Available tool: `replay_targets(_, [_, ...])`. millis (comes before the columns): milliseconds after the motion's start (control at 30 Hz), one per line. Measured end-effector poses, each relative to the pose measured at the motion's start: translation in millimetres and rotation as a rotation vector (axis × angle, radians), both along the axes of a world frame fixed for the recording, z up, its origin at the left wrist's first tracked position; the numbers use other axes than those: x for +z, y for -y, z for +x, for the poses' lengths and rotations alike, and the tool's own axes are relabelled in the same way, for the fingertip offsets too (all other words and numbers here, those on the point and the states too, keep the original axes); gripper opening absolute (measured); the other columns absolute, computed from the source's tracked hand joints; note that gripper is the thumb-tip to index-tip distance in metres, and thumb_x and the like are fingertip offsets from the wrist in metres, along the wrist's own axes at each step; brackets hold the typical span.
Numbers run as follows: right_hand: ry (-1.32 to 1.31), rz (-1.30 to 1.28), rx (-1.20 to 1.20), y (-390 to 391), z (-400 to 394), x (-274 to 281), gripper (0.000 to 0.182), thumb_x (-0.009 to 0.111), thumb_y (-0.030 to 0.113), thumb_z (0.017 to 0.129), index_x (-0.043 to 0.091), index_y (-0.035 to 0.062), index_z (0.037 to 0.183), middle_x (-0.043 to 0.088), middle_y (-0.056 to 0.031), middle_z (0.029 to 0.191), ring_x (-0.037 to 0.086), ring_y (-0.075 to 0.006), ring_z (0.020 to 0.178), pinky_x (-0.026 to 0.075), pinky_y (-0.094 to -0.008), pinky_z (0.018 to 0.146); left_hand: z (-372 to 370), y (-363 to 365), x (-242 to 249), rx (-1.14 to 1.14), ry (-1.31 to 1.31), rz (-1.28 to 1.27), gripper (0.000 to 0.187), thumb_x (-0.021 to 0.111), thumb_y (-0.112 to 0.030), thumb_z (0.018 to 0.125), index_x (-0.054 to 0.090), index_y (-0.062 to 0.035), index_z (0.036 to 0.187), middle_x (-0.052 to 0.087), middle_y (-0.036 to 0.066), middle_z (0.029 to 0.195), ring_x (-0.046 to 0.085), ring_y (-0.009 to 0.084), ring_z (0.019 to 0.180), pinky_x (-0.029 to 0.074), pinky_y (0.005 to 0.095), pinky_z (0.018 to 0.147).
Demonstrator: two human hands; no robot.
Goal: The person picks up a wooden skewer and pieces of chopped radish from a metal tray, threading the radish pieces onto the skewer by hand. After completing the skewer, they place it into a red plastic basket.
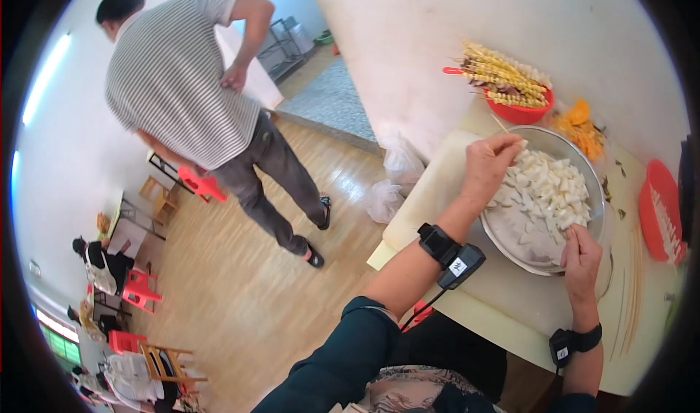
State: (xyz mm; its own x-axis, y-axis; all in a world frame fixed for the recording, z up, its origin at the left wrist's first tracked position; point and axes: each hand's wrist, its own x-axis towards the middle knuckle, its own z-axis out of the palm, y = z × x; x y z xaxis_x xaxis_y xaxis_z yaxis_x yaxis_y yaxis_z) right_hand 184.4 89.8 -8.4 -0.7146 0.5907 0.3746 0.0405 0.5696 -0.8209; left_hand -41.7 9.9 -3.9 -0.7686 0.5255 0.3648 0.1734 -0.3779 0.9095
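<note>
reaching into the metal bowl (594, 194), the left hand (487, 166) has its fingertips pinched shut on a white chunk (521, 145) at the far rim, with a thin skewer (500, 124) angling off just beyond them; the right hand (581, 256) rests on the near rim, fingers curled closed – whether they grip anything i cannot tell. judging by this, the threading goes best if each piece is pinched by its flat faces and met squarely by the stick's tip, so it doesn't split. the heap of white pieces (547, 191) fills the bowl's middle – pale, blocky, irregular, moist-looking. the bowl is shiny, shallow and round, on a smooth cream table (437, 187). far right, a red bowl (519, 109) holds knobbly yellow loaded skewers (503, 74); a red basket (660, 209) sits at the right edge
</note>
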Motion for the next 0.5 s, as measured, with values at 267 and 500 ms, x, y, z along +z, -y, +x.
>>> replay_targets(267, [0.011,0.105,-0.063,-5.3,-1.7,-8.7,0.009,0.054,0.006,0.088,0.060,-0.0004,0.087,0.047,-0.0072,0.057,0.046,-0.0108,0.044,0.037,-0.0284,0.043,-6.0,3.0,-8.0,0.001,-0.139,-0.089,0.019,0.061,-0.011,0.084,0.067,0.0018,0.097,0.065,0.006,0.074,0.059,0.0084,0.064,0.052,0.0229,0.058])
replay_targets(500, [-0.013,0.114,-0.025,1.2,-2.0,3.8,0.008,0.056,0.008,0.086,0.060,0.0012,0.088,0.053,-0.0154,0.061,0.052,-0.0264,0.050,0.041,-0.0320,0.049,-0.4,6.5,5.7,-0.088,0.020,-0.065,0.019,0.059,0.000,0.084,0.063,0.0070,0.102,0.066,0.012,0.091,0.064,0.0145,0.078,0.057,0.0256,0.070])
